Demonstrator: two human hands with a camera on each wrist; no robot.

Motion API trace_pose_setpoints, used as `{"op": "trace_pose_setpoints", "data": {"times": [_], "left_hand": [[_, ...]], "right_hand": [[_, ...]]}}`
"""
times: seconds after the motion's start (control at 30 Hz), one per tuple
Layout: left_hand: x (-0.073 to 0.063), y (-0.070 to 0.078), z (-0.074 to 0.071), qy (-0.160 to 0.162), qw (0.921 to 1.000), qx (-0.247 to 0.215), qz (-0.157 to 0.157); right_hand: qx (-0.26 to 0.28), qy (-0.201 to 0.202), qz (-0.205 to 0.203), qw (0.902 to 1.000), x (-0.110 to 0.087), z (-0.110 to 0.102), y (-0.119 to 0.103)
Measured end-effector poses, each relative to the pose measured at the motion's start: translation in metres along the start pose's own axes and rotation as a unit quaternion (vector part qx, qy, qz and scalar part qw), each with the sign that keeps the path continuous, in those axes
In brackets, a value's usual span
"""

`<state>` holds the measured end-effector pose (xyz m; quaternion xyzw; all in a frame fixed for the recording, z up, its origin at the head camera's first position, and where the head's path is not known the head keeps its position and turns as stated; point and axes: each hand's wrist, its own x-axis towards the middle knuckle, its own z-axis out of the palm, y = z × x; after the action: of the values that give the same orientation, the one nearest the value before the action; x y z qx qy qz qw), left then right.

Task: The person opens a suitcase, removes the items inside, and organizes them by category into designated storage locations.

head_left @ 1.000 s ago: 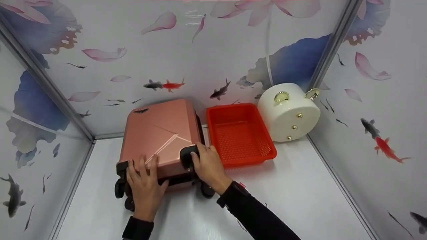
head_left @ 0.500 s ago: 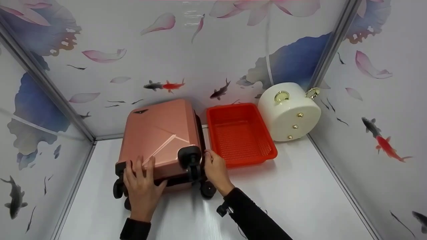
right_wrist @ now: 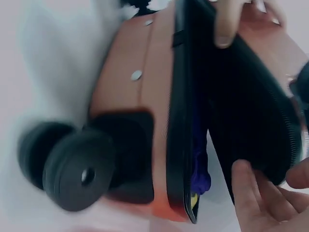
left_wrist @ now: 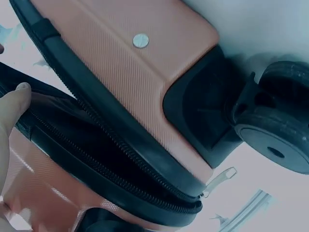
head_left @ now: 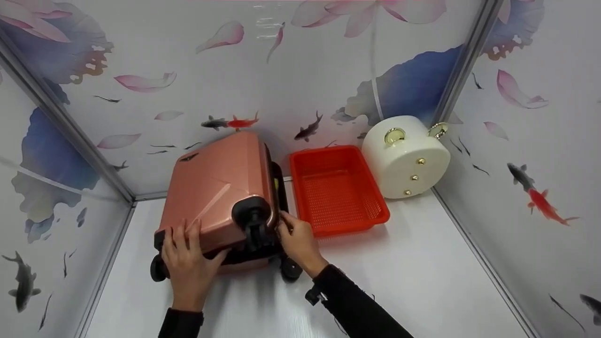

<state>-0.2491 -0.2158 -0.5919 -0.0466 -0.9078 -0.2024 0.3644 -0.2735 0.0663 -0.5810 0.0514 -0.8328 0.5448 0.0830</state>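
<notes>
A rose-pink hard-shell suitcase (head_left: 211, 178) lies flat, wheel end towards me. Its zip is undone along that end and the right side, and the lid is raised there. My left hand (head_left: 188, 270) holds the lid's near edge, fingers on top and thumb in the gap. At the right wheel corner my right hand (head_left: 300, 244) grips the lid edge, with some fingers inside the gap. In the right wrist view, purple cloth (right_wrist: 199, 164) and a bit of yellow show inside the case. A zip pull (left_wrist: 222, 179) hangs at one corner in the left wrist view.
Right of the suitcase stands a red plastic basket (head_left: 381, 213). A white round bag (head_left: 399, 159) with gold rings and studs is beside it in the back right corner. Patterned walls enclose the white table (head_left: 422, 277) on the left, back and right.
My right hand has moved from the black wheel corner round to the lid's right edge. The lid has risen and shifted left, widening the gap, and my left hand has moved slightly left with it.
</notes>
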Motion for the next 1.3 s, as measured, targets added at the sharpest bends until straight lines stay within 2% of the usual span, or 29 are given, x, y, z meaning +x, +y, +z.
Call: {"op": "trace_pose_setpoints", "data": {"times": [0.07,0.13,0.23,0.3,0.4,0.47,0.57,0.7,0.8,0.87,0.93,0.97,1.07,1.13,1.3], "left_hand": [[0.003,-0.002,-0.005,-0.001,0.9998,-0.013,-0.018],[0.008,-0.005,-0.011,0.002,0.9988,-0.029,-0.040],[0.015,-0.011,-0.019,0.016,0.9960,-0.052,-0.071],[0.020,-0.017,-0.025,0.028,0.9935,-0.071,-0.085],[0.023,-0.026,-0.032,0.041,0.9885,-0.102,-0.104],[0.025,-0.031,-0.037,0.045,0.9826,-0.127,-0.127],[0.025,-0.037,-0.044,0.045,0.9709,-0.153,-0.179],[0.027,-0.048,-0.051,0.052,0.9489,-0.196,-0.242],[0.026,-0.064,-0.051,0.077,0.9354,-0.248,-0.240],[0.023,-0.077,-0.048,0.096,0.9301,-0.264,-0.237],[0.019,-0.089,-0.044,0.112,0.9285,-0.267,-0.232],[0.016,-0.093,-0.043,0.114,0.9285,-0.257,-0.243],[0.010,-0.104,-0.039,0.107,0.9249,-0.241,-0.274],[0.007,-0.108,-0.039,0.090,0.9188,-0.238,-0.302],[0.005,-0.120,-0.040,0.057,0.8910,-0.262,-0.366]], "right_hand": [[-0.081,-0.009,-0.037,0.9960,-0.003,0.005,0.004],[-0.151,-0.015,-0.077,0.9853,-0.006,0.010,0.008],[-0.213,-0.016,-0.120,0.9696,-0.011,0.016,0.013],[-0.241,-0.010,-0.128,0.9620,-0.014,0.019,0.015],[-0.282,-0.014,-0.120,0.9517,-0.018,0.020,0.019],[-0.302,-0.024,-0.110,0.9467,-0.022,0.021,0.022],[-0.302,-0.035,-0.106,0.9467,-0.027,0.021,0.027],[-0.283,-0.036,-0.116,0.9514,-0.032,0.020,0.032],[-0.272,-0.057,-0.112,0.9541,-0.035,0.016,0.035],[-0.267,-0.081,-0.105,0.9546,-0.036,0.013,0.038],[-0.263,-0.105,-0.091,0.9546,-0.038,0.010,0.040],[-0.262,-0.114,-0.085,0.9546,-0.039,0.008,0.040],[-0.260,-0.124,-0.073,0.9547,-0.039,0.004,0.040],[-0.258,-0.119,-0.071,0.9560,-0.038,0.003,0.040],[-0.267,-0.101,-0.091,0.9540,-0.037,0.003,0.039]]}}
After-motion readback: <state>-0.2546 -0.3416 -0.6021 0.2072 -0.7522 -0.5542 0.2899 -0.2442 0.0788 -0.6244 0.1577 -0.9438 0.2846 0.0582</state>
